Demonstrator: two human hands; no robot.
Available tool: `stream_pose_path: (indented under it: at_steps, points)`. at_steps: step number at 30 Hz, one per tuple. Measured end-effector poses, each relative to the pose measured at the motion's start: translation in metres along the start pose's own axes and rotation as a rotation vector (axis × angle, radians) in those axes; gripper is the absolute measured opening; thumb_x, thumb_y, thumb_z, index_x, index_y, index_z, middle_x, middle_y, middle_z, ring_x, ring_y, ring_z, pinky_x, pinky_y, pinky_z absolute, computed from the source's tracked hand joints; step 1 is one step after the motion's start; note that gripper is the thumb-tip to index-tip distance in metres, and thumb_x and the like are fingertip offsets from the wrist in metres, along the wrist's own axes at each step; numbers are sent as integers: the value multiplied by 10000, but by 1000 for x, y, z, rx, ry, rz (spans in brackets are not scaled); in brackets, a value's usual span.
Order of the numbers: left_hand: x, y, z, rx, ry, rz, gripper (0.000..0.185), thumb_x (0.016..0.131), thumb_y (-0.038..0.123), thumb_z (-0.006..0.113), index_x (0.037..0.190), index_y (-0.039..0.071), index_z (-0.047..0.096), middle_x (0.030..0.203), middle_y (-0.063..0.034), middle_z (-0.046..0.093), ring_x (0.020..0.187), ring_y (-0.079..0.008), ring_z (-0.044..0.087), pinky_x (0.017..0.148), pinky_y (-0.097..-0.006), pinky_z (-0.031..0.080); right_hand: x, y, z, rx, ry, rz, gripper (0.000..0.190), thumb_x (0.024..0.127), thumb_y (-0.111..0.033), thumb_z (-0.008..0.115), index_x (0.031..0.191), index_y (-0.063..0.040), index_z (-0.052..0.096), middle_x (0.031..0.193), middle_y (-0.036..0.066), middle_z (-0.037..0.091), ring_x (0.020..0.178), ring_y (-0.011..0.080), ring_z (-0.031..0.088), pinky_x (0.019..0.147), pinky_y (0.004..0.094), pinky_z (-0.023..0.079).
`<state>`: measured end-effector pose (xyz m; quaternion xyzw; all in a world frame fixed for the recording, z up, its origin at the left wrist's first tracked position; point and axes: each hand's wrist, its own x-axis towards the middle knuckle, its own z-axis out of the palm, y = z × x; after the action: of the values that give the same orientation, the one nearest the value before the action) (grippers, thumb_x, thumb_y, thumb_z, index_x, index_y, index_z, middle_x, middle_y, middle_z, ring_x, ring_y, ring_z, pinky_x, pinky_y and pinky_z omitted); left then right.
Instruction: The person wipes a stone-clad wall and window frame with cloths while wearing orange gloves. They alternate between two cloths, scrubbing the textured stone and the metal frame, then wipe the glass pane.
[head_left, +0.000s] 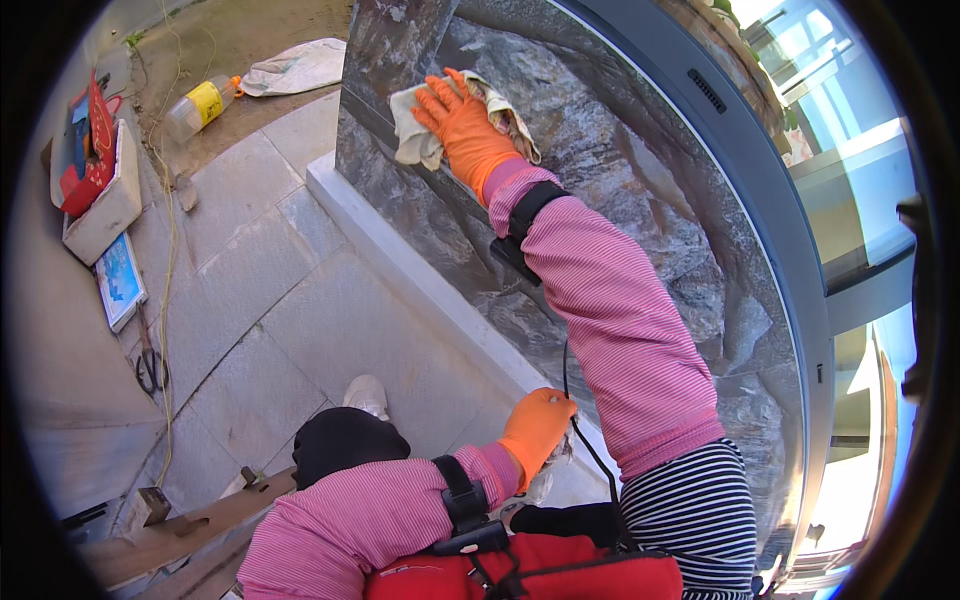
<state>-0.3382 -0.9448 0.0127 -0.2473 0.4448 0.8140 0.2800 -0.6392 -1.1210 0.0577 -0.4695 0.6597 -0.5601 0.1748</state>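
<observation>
My right hand (469, 135), in an orange rubber glove, presses a cream patterned cloth (418, 135) flat against the dark stone-look wall panel (637, 180), its fingers spread over the cloth. Lower down, near the pale ledge (450, 281) at the panel's foot, my left hand (536, 435) is closed in a matching glove. Some greyish, crumpled material shows under that hand; what it is cannot be made out. A black cord passes beside the left fingers.
Along the left lie a plastic bottle (201, 107), a white sack (296, 69), a foam box (101, 214) with a red bag, a blue-white box (120, 279), scissors (152, 369) and a thin yellow cord. Wooden boards (187, 525) lie at lower left. A window frame (772, 217) edges the panel.
</observation>
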Motion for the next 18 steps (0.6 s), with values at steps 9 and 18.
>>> stream_pose_path:
  at_steps: [9, 18]
  points:
    - [9, -19, 8, -7, -47, 81, 398, 852, 151, 637, 1210, -15, 594, 947, -102, 657, 839, -188, 624, 736, -301, 499, -234, 48, -62, -280, -185, 239, 635, 870, 8, 423, 1490, -109, 353, 1577, 105, 287, 1478, 286, 226, 1226, 410, 171]
    - [15, -17, -3, -218, -187, 83, 269, 862, 92, 637, 1113, -2, 621, 929, -109, 652, 832, -216, 641, 718, -340, 537, -486, -128, -127, -1585, -552, 517, 817, 767, 90, 505, 1514, -201, 348, 1588, 26, 279, 1447, 260, 286, 1187, 390, 268]
